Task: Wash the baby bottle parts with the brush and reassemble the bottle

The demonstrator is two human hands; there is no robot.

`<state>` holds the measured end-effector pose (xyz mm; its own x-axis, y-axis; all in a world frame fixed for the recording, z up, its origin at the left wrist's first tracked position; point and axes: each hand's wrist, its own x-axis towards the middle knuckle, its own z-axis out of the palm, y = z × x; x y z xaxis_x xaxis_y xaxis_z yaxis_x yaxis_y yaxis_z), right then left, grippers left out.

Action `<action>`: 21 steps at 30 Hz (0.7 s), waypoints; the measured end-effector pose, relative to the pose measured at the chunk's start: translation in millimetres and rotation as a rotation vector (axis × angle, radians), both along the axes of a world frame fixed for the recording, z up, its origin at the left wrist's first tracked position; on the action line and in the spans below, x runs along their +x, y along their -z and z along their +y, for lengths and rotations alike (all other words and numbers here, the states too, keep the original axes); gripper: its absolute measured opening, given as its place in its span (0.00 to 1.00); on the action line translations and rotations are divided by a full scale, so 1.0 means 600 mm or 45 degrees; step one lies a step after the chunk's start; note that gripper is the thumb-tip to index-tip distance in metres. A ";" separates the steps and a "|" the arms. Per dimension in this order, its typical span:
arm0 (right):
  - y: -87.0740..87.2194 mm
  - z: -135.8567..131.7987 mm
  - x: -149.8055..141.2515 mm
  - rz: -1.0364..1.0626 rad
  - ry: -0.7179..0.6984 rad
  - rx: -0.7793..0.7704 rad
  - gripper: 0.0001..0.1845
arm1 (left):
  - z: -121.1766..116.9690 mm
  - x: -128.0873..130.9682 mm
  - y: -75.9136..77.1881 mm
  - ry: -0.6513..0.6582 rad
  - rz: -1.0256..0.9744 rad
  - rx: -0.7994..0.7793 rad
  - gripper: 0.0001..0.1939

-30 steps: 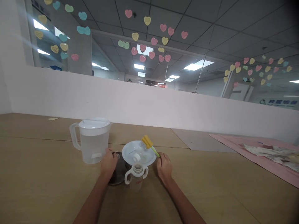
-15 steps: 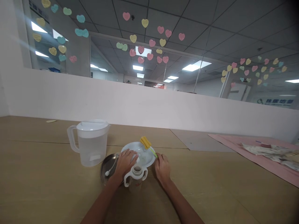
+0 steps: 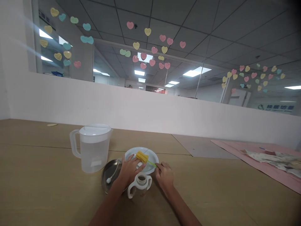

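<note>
My right hand (image 3: 165, 177) grips the green handle of a sponge bottle brush (image 3: 142, 156), whose yellow head lies over a white bowl (image 3: 153, 154). My left hand (image 3: 129, 169) is curled at the bowl's left side, just under the brush head. A small white part (image 3: 140, 164) shows by its thumb and fingers, mostly hidden. In front of the bowl stands an uncapped baby bottle (image 3: 141, 179) with two white side handles. Beneath my left forearm, a round metal tray (image 3: 105, 175) bears a straw with a white weighted end (image 3: 108, 180).
A lidded clear plastic pitcher (image 3: 94, 153), holding water, stands left of the tray. At the far right, plastic packages (image 3: 279, 161) lie on a pink sheet (image 3: 254, 157). A white wall (image 3: 141, 110) rises behind the table.
The yellow brush head has swung down and left, from above the bowl's far rim to my left fingers. The camera view has shifted slightly.
</note>
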<state>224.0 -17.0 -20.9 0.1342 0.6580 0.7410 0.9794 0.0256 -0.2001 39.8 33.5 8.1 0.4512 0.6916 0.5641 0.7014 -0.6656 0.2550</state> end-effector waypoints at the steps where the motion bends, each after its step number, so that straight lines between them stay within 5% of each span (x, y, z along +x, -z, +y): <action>1: -0.001 -0.001 -0.001 -0.002 0.001 0.007 0.14 | -0.003 0.001 -0.002 0.022 -0.012 0.012 0.18; 13: -0.003 -0.001 0.006 0.146 -0.039 -0.008 0.16 | 0.007 0.025 0.002 -0.147 0.136 -0.083 0.22; 21: -0.004 0.002 0.015 0.294 -0.056 0.032 0.17 | 0.017 0.042 -0.033 -0.145 0.053 -0.329 0.23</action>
<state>233.1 -15.5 -18.2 0.2738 0.6487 0.7100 0.9056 0.0748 -0.4175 65.2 43.8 28.1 0.3815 0.8576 0.3450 0.7814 -0.4986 0.3752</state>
